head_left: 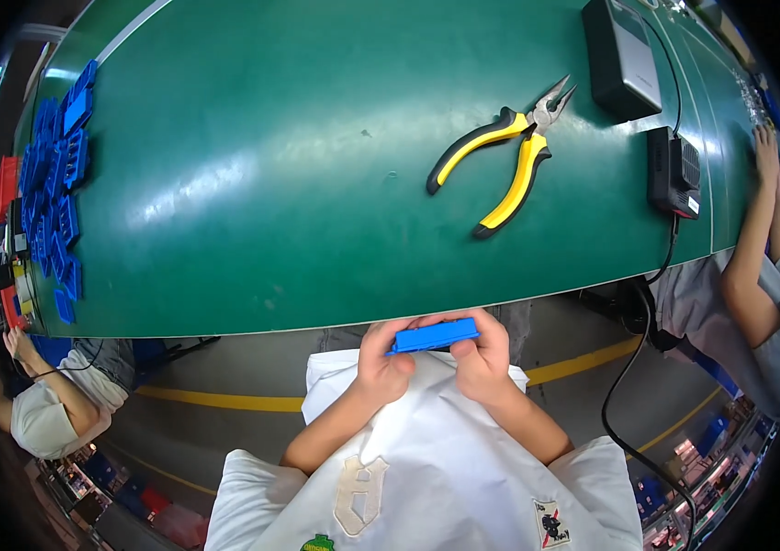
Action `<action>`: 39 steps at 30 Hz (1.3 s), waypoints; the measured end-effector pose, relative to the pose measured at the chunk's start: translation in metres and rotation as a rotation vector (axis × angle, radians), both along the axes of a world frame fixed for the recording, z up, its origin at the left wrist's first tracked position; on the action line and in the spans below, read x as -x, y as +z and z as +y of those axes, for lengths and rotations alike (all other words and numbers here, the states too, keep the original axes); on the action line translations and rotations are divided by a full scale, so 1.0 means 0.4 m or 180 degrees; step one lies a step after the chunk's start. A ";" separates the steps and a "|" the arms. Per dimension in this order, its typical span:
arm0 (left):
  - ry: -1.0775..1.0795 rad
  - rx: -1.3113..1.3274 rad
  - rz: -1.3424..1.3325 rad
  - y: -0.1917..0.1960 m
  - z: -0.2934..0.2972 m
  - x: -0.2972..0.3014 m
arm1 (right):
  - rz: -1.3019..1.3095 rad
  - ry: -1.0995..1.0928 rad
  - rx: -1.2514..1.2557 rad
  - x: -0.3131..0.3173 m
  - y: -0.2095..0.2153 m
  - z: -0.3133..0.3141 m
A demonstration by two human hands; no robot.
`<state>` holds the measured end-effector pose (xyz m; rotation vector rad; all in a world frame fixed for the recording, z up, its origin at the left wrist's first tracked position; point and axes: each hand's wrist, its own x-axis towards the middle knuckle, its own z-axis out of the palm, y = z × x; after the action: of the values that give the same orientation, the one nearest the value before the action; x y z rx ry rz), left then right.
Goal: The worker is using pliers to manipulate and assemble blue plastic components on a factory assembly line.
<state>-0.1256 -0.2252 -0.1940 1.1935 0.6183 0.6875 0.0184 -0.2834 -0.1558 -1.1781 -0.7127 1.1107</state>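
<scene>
Between both hands, just off the near edge of the table, is a small rectangular blue plastic part. My left hand grips its left end, with the thumb bent in toward my body. The right end is held by my right hand, whose thumb presses at the near side. Most of the fingers are hidden behind the part. On the green table ahead lie needle-nose pliers with yellow and black handles, their jaws apart and pointing away to the right.
A heap of blue plastic parts covers the table's left end. At the right stand a grey and black box and a black charger-like device, with a black cable hanging down. One person sits left, another right.
</scene>
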 end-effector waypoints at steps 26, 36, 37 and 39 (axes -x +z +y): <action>0.0265 -0.0860 0.0257 0.046 0.041 -0.038 | -0.0600 -0.0777 0.0337 0.045 0.003 0.003; 0.0471 -0.0574 0.0622 0.090 0.033 -0.059 | -0.0629 -0.0714 0.0366 0.041 0.039 0.015; 0.0485 -0.0474 0.0585 0.096 0.029 -0.058 | -0.0534 -0.0695 0.0440 0.042 0.050 0.018; 0.0503 -0.0354 0.0564 0.098 0.016 -0.050 | -0.0471 -0.0651 0.0570 0.043 0.073 0.020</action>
<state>-0.1056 -0.2188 -0.1548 1.3279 0.8385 0.7620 0.0014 -0.2754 -0.1265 -1.4636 -0.5984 0.9368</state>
